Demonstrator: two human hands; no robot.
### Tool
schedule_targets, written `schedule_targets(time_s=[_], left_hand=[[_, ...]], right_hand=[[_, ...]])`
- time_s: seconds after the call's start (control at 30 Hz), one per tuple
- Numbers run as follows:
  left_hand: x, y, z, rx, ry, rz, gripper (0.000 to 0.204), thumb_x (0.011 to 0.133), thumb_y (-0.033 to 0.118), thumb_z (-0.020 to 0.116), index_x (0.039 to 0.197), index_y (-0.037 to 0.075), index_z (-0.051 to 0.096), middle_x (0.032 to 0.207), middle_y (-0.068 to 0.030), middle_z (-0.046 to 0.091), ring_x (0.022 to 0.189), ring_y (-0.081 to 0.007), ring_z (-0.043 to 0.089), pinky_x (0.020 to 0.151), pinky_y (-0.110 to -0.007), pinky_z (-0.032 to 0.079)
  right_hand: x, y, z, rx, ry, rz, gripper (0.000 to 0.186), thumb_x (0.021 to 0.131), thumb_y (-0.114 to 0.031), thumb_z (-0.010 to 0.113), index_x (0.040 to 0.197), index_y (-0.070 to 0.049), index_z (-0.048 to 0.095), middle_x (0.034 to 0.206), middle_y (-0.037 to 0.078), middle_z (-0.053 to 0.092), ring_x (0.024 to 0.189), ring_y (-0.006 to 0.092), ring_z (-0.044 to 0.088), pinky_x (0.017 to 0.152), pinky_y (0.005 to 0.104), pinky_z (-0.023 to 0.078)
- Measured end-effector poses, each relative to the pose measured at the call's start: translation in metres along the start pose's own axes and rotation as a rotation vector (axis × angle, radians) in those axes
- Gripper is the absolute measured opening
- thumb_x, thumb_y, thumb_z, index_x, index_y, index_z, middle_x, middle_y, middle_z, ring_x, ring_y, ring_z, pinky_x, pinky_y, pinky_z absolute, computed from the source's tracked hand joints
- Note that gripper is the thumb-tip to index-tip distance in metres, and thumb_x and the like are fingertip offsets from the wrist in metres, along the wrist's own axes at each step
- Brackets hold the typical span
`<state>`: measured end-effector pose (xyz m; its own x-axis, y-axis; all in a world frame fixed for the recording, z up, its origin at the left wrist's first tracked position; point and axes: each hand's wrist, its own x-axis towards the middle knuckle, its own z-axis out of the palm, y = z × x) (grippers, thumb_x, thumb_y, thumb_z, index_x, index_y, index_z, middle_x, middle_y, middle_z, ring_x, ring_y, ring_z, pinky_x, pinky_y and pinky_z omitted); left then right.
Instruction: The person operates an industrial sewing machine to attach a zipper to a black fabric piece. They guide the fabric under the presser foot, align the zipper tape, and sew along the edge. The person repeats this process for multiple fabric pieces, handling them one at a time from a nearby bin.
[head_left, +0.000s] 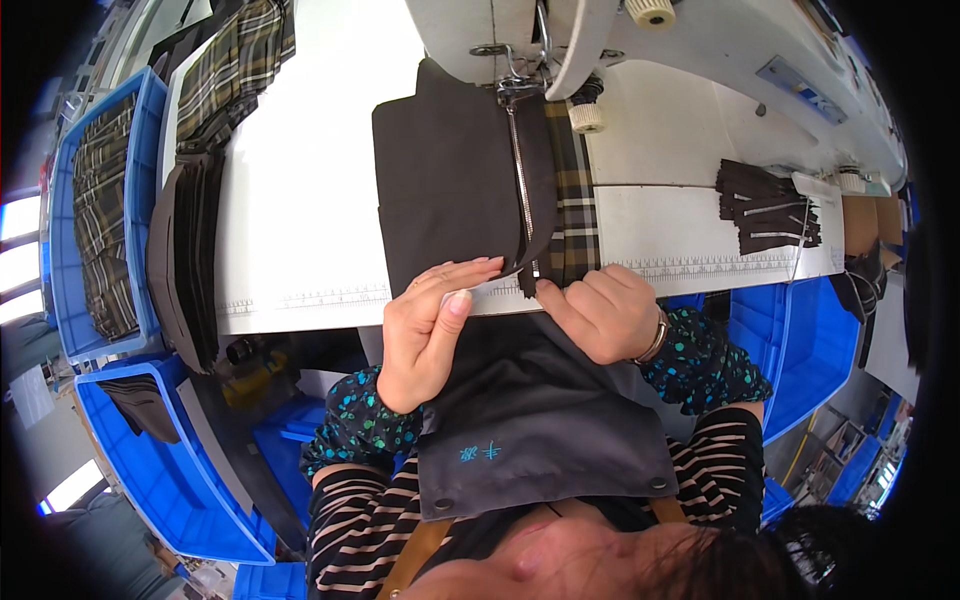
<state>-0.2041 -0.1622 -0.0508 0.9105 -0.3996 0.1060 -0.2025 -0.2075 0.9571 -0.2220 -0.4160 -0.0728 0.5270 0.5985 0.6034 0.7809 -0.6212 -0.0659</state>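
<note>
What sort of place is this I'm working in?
Probably a sewing workshop: a sewing machine stands over dark fabric with a metal zipper, more zippers lie to the right, and a blue bin at left holds plaid fabric.

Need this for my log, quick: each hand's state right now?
Left hand: open, fingers extended at the dark fabric's near edge.
Right hand: fingers curled at the zip's near end; whether gripping, cannot tell.

Turquoise characters [479, 453] mark the apron [570, 435], a ruler scale [340, 296] (tiny) the table [300, 200].
</note>
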Motion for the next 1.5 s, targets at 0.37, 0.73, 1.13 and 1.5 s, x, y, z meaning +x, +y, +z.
schedule_targets(time_s=[0.37,0.73,1.13,1.5], left_hand=[[-0.002,0.007,0.003,0.374,-0.090,0.121,0.034,0.093,0.019,0.069,0.122,0.001,0.074,0.130,-0.0167,0.071,0.123,-0.0349,0.064,0.112,-0.051,0.042],[-0.007,0.011,0.031,0.847,-0.046,0.312,0.044,0.074,0.010,0.075,0.118,0.015,0.078,0.111,-0.0004,0.064,0.107,-0.0201,0.061,0.105,-0.049,0.044],[-0.007,0.007,0.029,0.846,-0.049,0.333,0.055,0.064,0.009,0.077,0.118,0.016,0.079,0.117,0.0011,0.066,0.108,-0.0214,0.061,0.106,-0.048,0.043],[-0.008,0.005,0.036,0.812,-0.003,0.336,0.054,0.063,0.007,0.077,0.116,0.015,0.079,0.111,0.0020,0.066,0.103,-0.0201,0.061,0.102,-0.047,0.043]], right_hand=[[-0.002,0.001,-0.003,0.071,-0.082,0.001,0.020,0.074,-0.014,0.072,0.091,-0.003,0.073,0.071,-0.001,0.043,0.062,0.0131,0.047,0.052,0.0289,0.033],[-0.019,0.002,0.009,0.042,0.033,-0.080,0.017,0.073,-0.016,0.080,0.069,-0.012,0.064,0.070,-0.002,0.042,0.061,0.0149,0.044,0.051,0.0303,0.029],[-0.020,0.003,0.008,0.058,0.019,-0.098,0.016,0.073,-0.017,0.078,0.069,-0.013,0.063,0.071,-0.002,0.047,0.061,0.0146,0.044,0.052,0.0305,0.028],[-0.019,0.002,0.009,0.063,0.027,-0.089,0.017,0.074,-0.018,0.078,0.068,-0.013,0.063,0.072,-0.002,0.049,0.062,0.0148,0.045,0.053,0.0307,0.029]])
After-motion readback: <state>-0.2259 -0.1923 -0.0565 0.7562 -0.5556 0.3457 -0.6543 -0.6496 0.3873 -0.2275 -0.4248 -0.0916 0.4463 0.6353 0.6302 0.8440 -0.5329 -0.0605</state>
